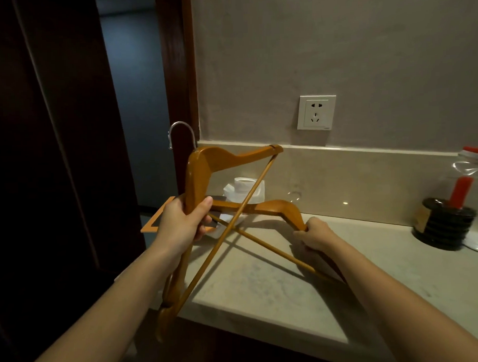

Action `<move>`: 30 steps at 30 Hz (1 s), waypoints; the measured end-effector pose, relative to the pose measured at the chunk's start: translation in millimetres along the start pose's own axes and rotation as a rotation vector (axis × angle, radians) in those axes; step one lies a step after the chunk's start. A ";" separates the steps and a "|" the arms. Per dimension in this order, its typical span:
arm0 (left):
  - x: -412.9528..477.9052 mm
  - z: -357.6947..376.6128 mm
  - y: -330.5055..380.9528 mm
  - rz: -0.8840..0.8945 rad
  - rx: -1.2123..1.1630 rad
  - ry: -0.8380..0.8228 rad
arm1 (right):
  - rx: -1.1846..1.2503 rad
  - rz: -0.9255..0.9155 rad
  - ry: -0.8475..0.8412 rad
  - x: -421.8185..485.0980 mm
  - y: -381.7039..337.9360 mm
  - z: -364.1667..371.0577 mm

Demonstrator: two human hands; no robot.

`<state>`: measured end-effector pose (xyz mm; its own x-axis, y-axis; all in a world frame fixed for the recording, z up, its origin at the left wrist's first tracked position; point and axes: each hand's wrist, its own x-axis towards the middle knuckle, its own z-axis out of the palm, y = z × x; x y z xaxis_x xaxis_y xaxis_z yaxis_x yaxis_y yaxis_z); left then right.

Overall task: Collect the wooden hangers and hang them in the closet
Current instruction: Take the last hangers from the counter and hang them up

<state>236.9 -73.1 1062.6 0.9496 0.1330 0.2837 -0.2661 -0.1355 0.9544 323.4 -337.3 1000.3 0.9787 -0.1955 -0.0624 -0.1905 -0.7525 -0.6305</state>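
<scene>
— Where were the hangers at that moment?

— Both were over the left end of a pale stone countertop [263, 283]. The left hand [183, 223] had its fingers and thumb curled round the lower arm of the upright hanger [202, 166], whose metal hook [180, 134] pointed up in front of a dark door frame. The right hand [315, 236] gripped one wooden arm of the second hanger [279, 208], fingers wrapped over it just past the bend. Their two thin crossbars crossed each other between the hands.

— Was the second one lying on the counter?

— I couldn't tell whether it touched; it was low over the surface and threw a shadow on it.

— And the room?

— It was dim. A grey wall [309, 43] rose behind the counter, with a white socket [316, 112] just above the low stone upstand. To the left stood a dark wooden panel [54, 133], and beside it a doorway [137, 103]. At the counter's back left sat an orange-edged tray [158, 219] and some white packets [243, 188]. Far right stood a clear plastic bottle [469, 170] with a red cap, next to a black ribbed stand [445, 222].
</scene>
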 end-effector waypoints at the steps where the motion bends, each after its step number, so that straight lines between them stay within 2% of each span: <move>1: -1.1 1.1 -0.1 -0.001 -0.006 0.016 | 0.085 0.025 -0.021 -3.1 2.1 -4.6; 10: -33.8 6.4 13.2 0.012 -0.002 0.179 | 0.640 -0.012 -0.338 -56.8 18.1 -58.8; 13: -56.4 1.0 22.7 0.058 0.056 0.245 | 0.756 -0.070 -0.385 -77.8 13.5 -77.3; 22: -162.3 -21.5 54.3 0.144 0.227 0.496 | 0.671 -0.332 -0.485 -149.9 -16.8 -73.2; 26: -224.3 -40.1 50.2 0.071 0.269 0.600 | 0.636 -0.432 -0.611 -178.1 -29.1 -44.2; 30: -290.2 -63.1 31.9 -0.055 0.315 0.728 | 0.585 -0.439 -0.775 -210.4 -38.8 5.4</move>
<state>-57.7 -54.1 1016.6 0.5847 0.7408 0.3307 -0.0594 -0.3675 0.9281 125.4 -263.5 1033.7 0.7733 0.6282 -0.0853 0.0552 -0.2007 -0.9781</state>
